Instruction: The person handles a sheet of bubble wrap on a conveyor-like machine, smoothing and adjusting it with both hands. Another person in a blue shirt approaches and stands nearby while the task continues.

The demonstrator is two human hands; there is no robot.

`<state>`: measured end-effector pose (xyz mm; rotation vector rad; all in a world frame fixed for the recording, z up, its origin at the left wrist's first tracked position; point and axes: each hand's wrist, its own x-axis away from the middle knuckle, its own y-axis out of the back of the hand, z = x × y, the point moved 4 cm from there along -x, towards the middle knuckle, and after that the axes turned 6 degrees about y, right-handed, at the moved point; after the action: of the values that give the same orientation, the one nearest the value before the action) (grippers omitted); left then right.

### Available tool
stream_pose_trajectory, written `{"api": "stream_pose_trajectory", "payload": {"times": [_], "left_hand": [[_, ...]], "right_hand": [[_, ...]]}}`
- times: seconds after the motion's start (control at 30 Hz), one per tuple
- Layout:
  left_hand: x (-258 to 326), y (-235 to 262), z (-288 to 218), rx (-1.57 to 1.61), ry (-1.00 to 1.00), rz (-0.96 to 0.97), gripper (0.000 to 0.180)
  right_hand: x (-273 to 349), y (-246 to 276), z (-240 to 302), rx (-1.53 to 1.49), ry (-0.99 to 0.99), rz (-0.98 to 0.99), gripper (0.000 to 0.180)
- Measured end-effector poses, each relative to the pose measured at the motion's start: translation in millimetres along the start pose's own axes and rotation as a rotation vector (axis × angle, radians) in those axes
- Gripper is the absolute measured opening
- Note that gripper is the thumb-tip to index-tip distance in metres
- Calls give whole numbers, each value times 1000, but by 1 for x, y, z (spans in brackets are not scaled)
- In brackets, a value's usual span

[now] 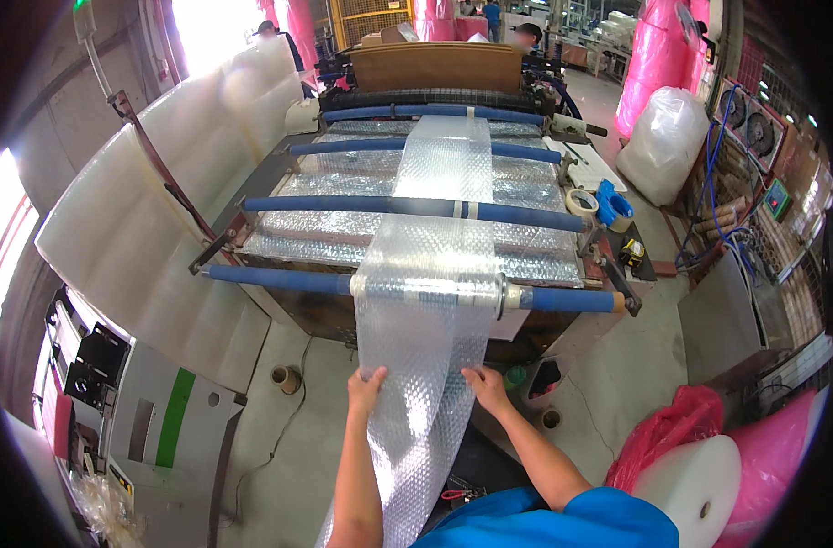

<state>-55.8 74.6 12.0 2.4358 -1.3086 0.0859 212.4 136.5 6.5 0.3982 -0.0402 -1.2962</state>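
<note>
A long strip of clear bubble wrap (425, 365) comes over the blue-covered rollers of a machine and hangs down toward me. My left hand (366, 391) pinches its left edge just below the front roller (297, 279). On the opposite edge, my right hand (486, 384) grips the wrap between thumb and fingers. Between my hands the sheet is slightly folded, and its lower part runs down past my left forearm. A round collar (501, 297) sits on the front roller beside the strip's right edge.
Tape rolls (581, 203), a blue tape dispenser (610, 203) and a yellow-black tape measure (632, 252) lie on the machine's right side. A grey cabinet (165, 429) stands at left. White and pink rolls (695, 489) lie at lower right. A cardboard core (286, 378) and cable rest on the floor.
</note>
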Motion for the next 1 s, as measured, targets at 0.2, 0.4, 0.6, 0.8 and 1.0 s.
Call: {"api": "stream_pose_trajectory", "payload": {"times": [0.2, 0.4, 0.6, 0.8, 1.0], "left_hand": [[-4, 8, -66, -69, -118, -187, 45], [16, 29, -70, -203, -174, -154, 68], [77, 53, -10, -373, 143, -120, 84], [127, 90, -69, -280, -136, -259, 56], [132, 95, -81, -250, -251, -166, 57]], "right_hand": [[-25, 10, 51, -116, 53, -221, 32], [-17, 3, 67, -257, -1, -11, 27], [64, -30, 50, -324, -179, 229, 33], [90, -17, 106, -295, -69, 228, 33], [97, -14, 121, -542, -88, 146, 29]]}}
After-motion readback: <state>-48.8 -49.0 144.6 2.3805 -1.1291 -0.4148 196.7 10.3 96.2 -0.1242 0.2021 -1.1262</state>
